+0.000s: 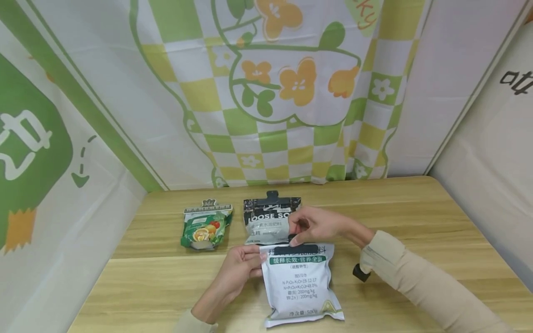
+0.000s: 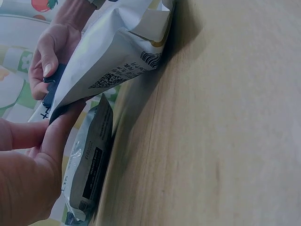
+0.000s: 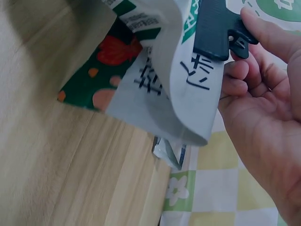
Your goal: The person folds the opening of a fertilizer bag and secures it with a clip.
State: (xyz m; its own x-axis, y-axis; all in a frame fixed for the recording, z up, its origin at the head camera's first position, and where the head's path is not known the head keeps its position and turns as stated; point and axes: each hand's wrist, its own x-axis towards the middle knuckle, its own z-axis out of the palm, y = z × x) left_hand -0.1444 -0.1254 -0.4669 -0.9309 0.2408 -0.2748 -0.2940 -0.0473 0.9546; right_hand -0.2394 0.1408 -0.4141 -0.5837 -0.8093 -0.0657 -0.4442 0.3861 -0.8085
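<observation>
A plump white fertilizer bag (image 1: 301,291), marked 500g, stands tilted at the front middle of the table. Across its top edge sits a black clip (image 1: 296,250). My right hand (image 1: 320,224) pinches the clip's lever; in the right wrist view the thumb lies on one side of the clip (image 3: 214,30) and curled fingers on the other. With thumb and fingers, my left hand (image 1: 237,268) grips the bag's upper left corner. The left wrist view shows the bag (image 2: 101,59) from behind, its top between the left thumb and fingers.
Behind the white bag stands a black-and-silver "LOOSE SO" bag (image 1: 266,226) with a dark clip (image 1: 272,198) on top. To its left is a green fruit-print bag (image 1: 206,231) with a decorated clip (image 1: 208,206). A patterned cloth (image 1: 266,143) hangs behind the wooden table (image 1: 145,277).
</observation>
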